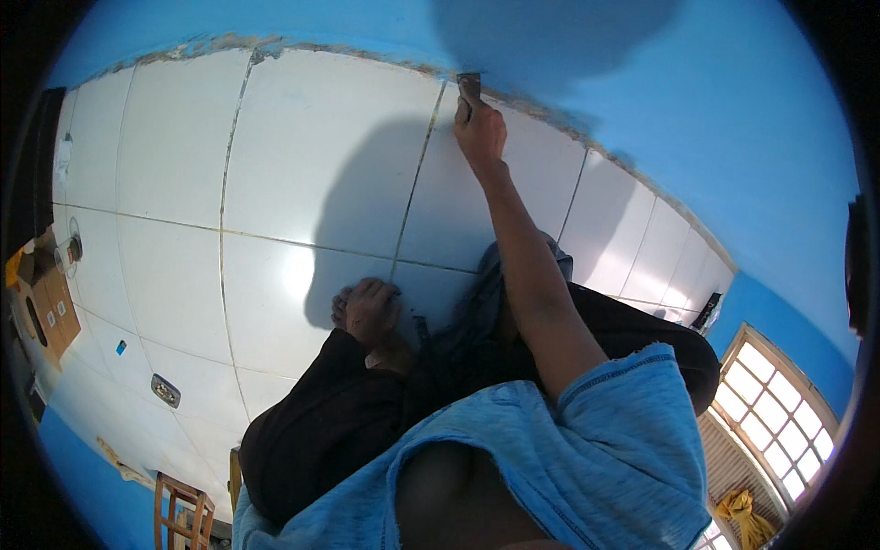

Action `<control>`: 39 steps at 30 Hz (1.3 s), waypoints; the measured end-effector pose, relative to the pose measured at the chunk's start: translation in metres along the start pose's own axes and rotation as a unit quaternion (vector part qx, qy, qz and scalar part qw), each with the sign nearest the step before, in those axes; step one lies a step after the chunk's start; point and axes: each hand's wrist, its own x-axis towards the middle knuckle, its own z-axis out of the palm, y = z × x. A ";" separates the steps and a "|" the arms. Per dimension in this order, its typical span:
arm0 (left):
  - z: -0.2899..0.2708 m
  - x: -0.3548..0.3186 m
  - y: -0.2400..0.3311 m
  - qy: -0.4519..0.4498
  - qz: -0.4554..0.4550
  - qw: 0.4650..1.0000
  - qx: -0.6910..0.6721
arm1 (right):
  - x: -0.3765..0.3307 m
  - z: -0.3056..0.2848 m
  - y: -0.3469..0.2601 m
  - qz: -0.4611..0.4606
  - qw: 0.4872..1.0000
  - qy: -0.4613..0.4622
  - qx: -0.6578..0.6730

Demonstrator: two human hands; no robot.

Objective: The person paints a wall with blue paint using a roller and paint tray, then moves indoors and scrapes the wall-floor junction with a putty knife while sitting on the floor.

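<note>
While the person is crouching on the white tiled floor (183, 165), the right hand (478, 128) is gripping a small dark scraper (469, 87), pressing it where a grout line (417, 174) is meeting the blue wall (715, 110). Further down that grout line, a bare foot (368, 310) is resting; the left hand is lying out of view.

You're getting loads of open tile (302, 156) left of your right hand (479, 131); the blue wall (697, 101) is boxing it in, your foot (368, 310) crowding below.
</note>
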 end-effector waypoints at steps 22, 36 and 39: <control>-0.003 -0.001 0.003 0.048 -0.001 0.998 -0.043 | -0.004 0.010 -0.077 -0.009 0.995 -0.097 -0.031; -0.007 -0.003 0.001 0.043 0.022 0.998 -0.026 | 0.007 0.030 -0.087 -0.031 0.988 -0.113 -0.098; -0.014 -0.004 0.001 0.029 0.014 0.999 -0.021 | 0.007 0.018 -0.097 0.001 0.995 -0.079 -0.057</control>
